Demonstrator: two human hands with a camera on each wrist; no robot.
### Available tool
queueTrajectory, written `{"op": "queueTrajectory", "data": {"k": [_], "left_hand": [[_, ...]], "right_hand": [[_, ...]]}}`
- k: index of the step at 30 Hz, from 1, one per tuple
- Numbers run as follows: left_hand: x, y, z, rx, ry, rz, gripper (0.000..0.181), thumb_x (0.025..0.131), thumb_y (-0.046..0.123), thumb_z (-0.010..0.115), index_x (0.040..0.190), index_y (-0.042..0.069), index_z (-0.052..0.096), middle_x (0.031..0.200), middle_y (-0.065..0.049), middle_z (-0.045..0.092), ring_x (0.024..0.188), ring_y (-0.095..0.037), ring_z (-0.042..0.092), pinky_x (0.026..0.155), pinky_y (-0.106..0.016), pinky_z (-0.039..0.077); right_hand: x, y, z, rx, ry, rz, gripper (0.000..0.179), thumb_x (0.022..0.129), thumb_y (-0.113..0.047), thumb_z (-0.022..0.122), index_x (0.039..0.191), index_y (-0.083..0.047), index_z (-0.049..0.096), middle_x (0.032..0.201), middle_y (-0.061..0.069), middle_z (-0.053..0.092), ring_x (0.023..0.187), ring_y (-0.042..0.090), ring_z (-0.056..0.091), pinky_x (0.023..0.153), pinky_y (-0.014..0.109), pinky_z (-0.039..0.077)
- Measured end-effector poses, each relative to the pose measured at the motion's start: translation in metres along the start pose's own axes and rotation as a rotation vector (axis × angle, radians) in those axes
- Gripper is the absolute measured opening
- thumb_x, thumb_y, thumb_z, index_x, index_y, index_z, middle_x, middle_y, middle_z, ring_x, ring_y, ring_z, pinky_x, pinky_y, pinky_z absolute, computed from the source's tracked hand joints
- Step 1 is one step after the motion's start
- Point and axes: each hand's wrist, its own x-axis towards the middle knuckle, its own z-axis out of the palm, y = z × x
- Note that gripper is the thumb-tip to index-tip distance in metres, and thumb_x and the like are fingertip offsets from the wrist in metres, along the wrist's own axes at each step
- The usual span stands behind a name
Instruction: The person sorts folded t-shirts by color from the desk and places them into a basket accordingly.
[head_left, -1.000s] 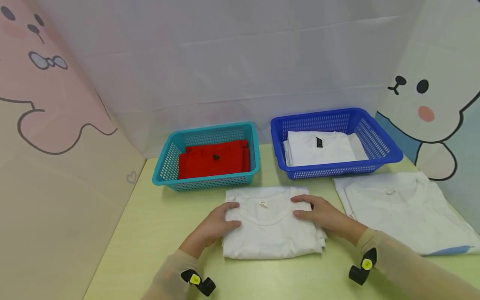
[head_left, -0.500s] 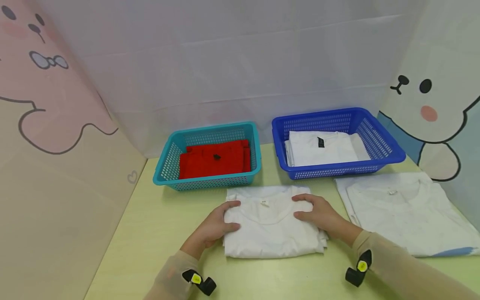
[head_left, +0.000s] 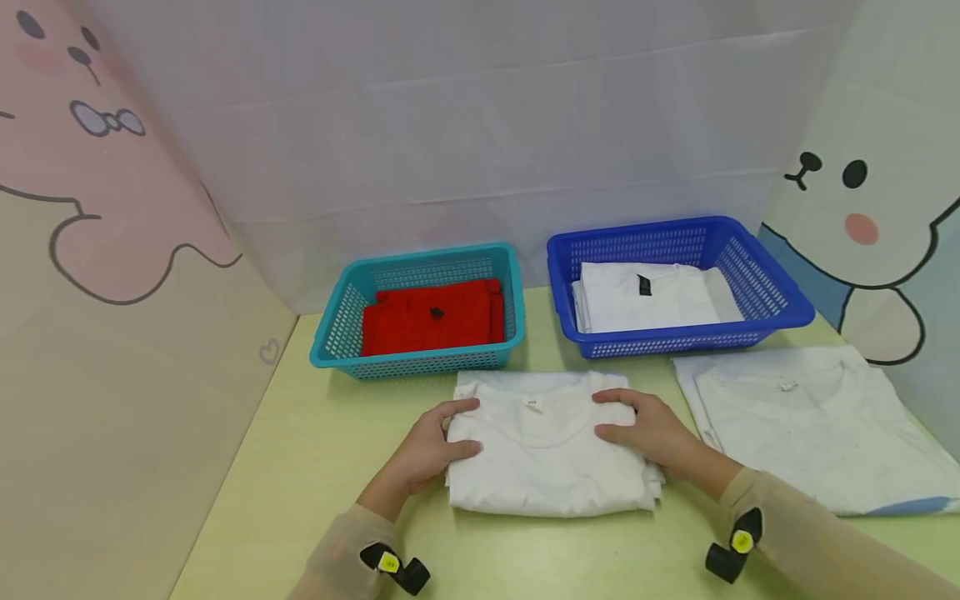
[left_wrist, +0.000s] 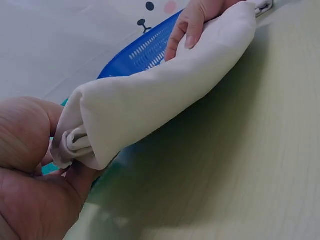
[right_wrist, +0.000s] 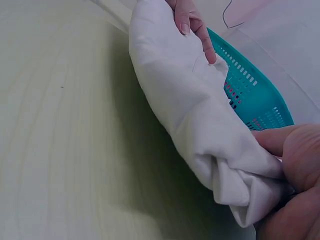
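A folded white T-shirt (head_left: 551, 471) with a small neck label lies at the middle of the table. My left hand (head_left: 429, 448) grips its left side, thumb on top; in the left wrist view, the left hand (left_wrist: 37, 165) has fingers tucked under the rolled edge. On the opposite side my right hand (head_left: 654, 427) holds the shirt the same way, and the right wrist view shows the right hand (right_wrist: 300, 175) pinching the layered folds. A shadow lies beneath the shirt's near fold. Fingertips under the cloth are partly hidden.
Behind the shirt stand a teal basket (head_left: 420, 367) holding folded red clothing (head_left: 427, 325) and a blue basket (head_left: 690, 332) with folded white clothing (head_left: 637, 304). Another white shirt (head_left: 817, 433) lies spread at the right. A white cloth backdrop (head_left: 487, 125) rises behind the baskets.
The right hand and the shirt's right side have shifted slightly to the right. Both hands keep their hold, and the baskets stay in place while the head view drifts a little.
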Motion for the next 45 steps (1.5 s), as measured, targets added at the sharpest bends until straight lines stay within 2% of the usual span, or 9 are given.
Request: {"op": "queueTrajectory", "data": {"k": [4,8,12,15,19,26,30,36,45], "left_hand": [[-0.006,0.007,0.003,0.000,0.006,0.005,0.062,0.077,0.007,0.073,0.131,0.021,0.049,0.138,-0.004,0.034,0.112,-0.028,0.042,0.077,-0.036,0.051],[-0.015,0.020,0.008,0.028,0.003,0.062,0.062,0.077,0.007,0.073,0.132,0.021,0.048,0.138,-0.001,0.036,0.110,-0.027,0.044,0.076,-0.036,0.051],[-0.023,0.035,0.014,0.026,-0.009,0.096,0.061,0.077,0.009,0.073,0.132,0.023,0.049,0.134,0.000,0.038,0.099,-0.027,0.053,0.073,-0.037,0.052],[-0.027,0.047,0.019,-0.020,-0.027,0.106,0.062,0.077,0.009,0.073,0.132,0.022,0.048,0.131,-0.004,0.039,0.091,-0.029,0.059,0.070,-0.040,0.053],[-0.031,0.067,0.025,-0.063,-0.048,0.131,0.063,0.077,0.006,0.073,0.133,0.018,0.047,0.130,-0.008,0.038,0.088,-0.031,0.061,0.070,-0.042,0.053],[-0.036,0.112,0.033,0.050,-0.037,0.222,0.061,0.080,0.002,0.068,0.135,0.011,0.044,0.132,-0.006,0.036,0.089,-0.027,0.059,0.071,-0.038,0.053],[-0.029,0.125,0.034,0.048,-0.044,0.247,0.060,0.080,0.002,0.068,0.135,0.011,0.045,0.130,-0.006,0.038,0.093,-0.028,0.058,0.072,-0.038,0.053],[-0.007,0.126,0.033,-0.003,-0.049,0.292,0.060,0.079,0.009,0.072,0.133,0.018,0.047,0.129,-0.003,0.039,0.097,-0.031,0.057,0.073,-0.040,0.052],[0.026,0.139,0.037,0.049,-0.011,0.331,0.061,0.078,0.017,0.074,0.131,0.027,0.048,0.127,0.001,0.041,0.095,-0.027,0.058,0.070,-0.038,0.053]], "right_hand": [[-0.008,-0.002,-0.007,0.007,0.002,-0.017,0.057,0.073,-0.045,0.073,0.123,-0.023,0.056,0.135,0.010,0.043,0.121,0.028,0.037,0.092,0.044,0.037],[-0.017,-0.008,-0.016,0.005,0.014,-0.039,0.059,0.072,-0.046,0.073,0.124,-0.024,0.056,0.135,0.007,0.043,0.121,0.026,0.036,0.091,0.042,0.038],[-0.027,-0.018,-0.027,-0.027,0.037,-0.052,0.059,0.072,-0.048,0.072,0.123,-0.025,0.055,0.135,0.006,0.043,0.120,0.025,0.037,0.092,0.045,0.037],[-0.034,-0.026,-0.036,-0.076,0.053,-0.063,0.059,0.072,-0.050,0.071,0.124,-0.026,0.055,0.136,0.009,0.043,0.122,0.028,0.035,0.093,0.050,0.034],[-0.041,-0.037,-0.049,-0.103,0.063,-0.079,0.059,0.074,-0.052,0.068,0.125,-0.026,0.054,0.138,0.009,0.041,0.124,0.031,0.033,0.092,0.051,0.034],[-0.047,-0.056,-0.074,-0.137,0.100,-0.073,0.062,0.075,-0.054,0.066,0.128,-0.027,0.051,0.141,0.010,0.036,0.117,0.029,0.038,0.082,0.041,0.043],[-0.047,-0.066,-0.086,-0.158,0.127,-0.064,0.064,0.075,-0.054,0.066,0.130,-0.026,0.049,0.140,0.012,0.036,0.112,0.028,0.040,0.079,0.038,0.044],[-0.039,-0.072,-0.103,-0.108,0.160,-0.046,0.065,0.074,-0.052,0.068,0.131,-0.026,0.049,0.134,0.014,0.040,0.098,0.026,0.049,0.067,0.028,0.050],[-0.019,-0.078,-0.132,0.004,0.167,-0.002,0.073,0.071,-0.051,0.071,0.134,-0.026,0.044,0.127,0.012,0.042,0.093,0.029,0.054,0.067,0.033,0.053]]}}
